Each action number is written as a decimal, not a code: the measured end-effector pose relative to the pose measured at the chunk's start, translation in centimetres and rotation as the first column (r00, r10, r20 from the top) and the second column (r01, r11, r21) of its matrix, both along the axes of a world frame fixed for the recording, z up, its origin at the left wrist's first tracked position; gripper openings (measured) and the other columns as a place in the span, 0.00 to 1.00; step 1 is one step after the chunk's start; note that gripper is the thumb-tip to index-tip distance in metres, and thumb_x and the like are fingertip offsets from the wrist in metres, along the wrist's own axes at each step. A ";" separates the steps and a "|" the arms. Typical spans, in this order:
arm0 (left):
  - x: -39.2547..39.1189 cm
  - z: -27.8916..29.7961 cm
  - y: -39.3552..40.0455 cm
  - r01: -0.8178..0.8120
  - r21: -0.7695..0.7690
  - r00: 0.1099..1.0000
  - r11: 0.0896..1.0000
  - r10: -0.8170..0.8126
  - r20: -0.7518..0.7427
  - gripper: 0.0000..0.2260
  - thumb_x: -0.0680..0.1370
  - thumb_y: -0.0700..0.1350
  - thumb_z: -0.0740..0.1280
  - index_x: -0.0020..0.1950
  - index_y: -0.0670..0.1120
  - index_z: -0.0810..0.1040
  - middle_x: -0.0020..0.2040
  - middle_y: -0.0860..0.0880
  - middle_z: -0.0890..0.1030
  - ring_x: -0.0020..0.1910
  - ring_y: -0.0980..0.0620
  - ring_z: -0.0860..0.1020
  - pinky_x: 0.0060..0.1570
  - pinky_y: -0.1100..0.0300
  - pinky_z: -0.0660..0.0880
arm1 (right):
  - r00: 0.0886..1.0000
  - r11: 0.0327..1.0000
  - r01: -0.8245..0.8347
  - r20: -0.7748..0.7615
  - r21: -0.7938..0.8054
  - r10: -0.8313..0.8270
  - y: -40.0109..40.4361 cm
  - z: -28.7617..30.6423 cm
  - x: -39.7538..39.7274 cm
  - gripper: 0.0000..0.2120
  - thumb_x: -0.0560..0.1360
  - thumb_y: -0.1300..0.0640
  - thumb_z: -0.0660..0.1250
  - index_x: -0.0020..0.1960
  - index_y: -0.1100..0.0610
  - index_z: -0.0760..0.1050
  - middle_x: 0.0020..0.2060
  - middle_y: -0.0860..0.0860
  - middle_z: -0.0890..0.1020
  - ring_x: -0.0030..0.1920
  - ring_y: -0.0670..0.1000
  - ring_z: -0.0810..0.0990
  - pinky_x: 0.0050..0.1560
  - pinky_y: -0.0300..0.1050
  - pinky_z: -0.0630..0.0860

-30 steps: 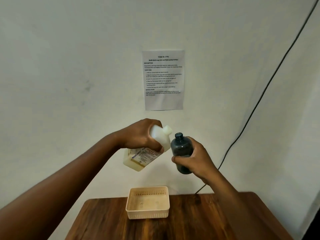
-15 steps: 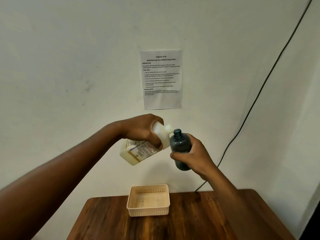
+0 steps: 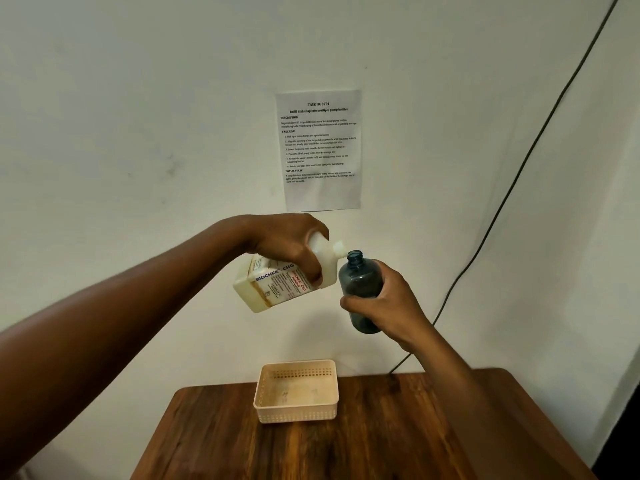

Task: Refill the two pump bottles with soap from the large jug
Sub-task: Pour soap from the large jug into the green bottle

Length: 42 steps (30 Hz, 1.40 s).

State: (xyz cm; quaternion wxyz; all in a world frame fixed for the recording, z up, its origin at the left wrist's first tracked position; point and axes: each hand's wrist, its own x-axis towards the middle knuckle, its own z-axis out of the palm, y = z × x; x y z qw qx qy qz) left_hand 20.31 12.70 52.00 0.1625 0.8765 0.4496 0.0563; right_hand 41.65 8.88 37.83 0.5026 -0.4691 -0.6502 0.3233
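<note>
While both arms hang raised over the table (image 3: 398, 445), the jug (image 3: 277, 282) spout has edged closer to the bottle (image 3: 360, 289) mouth than half a second back

Left hand (image 3: 287, 244) clamps the white jug from above, its long axis tipped low, spout up-right, just beside the dark bottle's open neck; right hand (image 3: 388, 306) wraps the bottle's lower body, bottle near upright, leaning slightly left. Below, a beige basket (image 3: 296, 412) sits on the wooden table

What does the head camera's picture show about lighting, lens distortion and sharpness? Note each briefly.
Head view: soft, even light, only faint shadows on the wall; wide-angle bend curves the black cable; the jug label's large letters read, the wall sheet small print blurs; no glare on the dark bottle.
</note>
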 end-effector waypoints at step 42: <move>2.0 2.5 0.8 0.007 -0.013 0.966 1.000 -0.010 -0.258 0.16 0.70 0.49 0.81 0.52 0.52 0.79 0.47 0.50 0.86 0.44 0.51 0.87 0.37 0.63 0.80 | 1.000 1.000 -0.005 -0.022 -0.020 0.005 1.1 -0.9 0.0 0.32 0.63 0.51 0.80 0.63 0.38 0.70 0.54 0.37 0.77 0.53 0.44 0.78 0.42 0.34 0.74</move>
